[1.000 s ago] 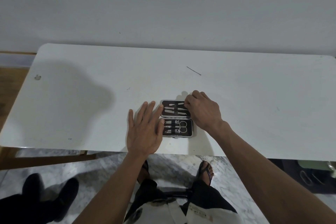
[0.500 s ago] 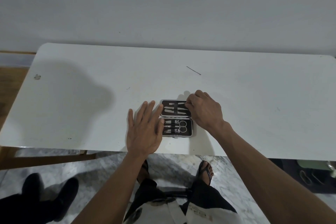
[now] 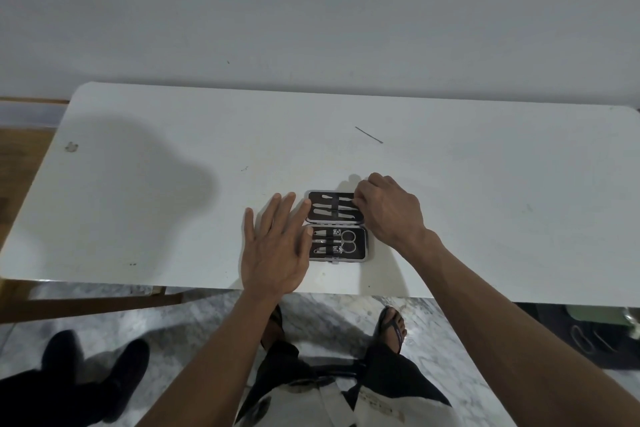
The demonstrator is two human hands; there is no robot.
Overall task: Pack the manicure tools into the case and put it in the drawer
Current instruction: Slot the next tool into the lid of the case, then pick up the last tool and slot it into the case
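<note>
White table (image 3: 485,184), case (image 3: 336,225) lying open near the near edge, both halves showing tools under their straps. Your left hand (image 3: 273,253) lies flat, fingers spread, touching the case's left side; keep it there as a brace. Your right hand (image 3: 388,211) pinches a thin tool (image 3: 346,200) at the far half's right end; slide it level under the strap, don't lift. Near edge sits close to the case, so avoid pulling toward yourself. Plenty of bare tabletop left, right and far. No drawer in view.
</note>
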